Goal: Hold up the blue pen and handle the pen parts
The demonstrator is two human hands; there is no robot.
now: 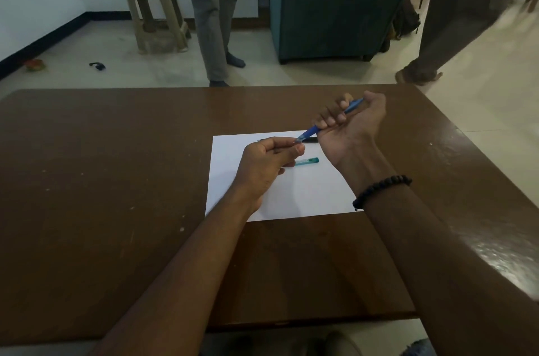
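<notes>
Fingers [328,119] of my right hand [353,125] wrap the blue pen [329,122] above the white sheet [291,195] on the counter [116,180], while my left hand [268,160] pinches its tip. I judge the tip is mid-removal or refit; a teal cap [306,162] and a dark piece [310,139] lie on the sheet, not yet fitted.

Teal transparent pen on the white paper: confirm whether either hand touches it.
No: the teal transparent pen lies free on the white paper.
</notes>
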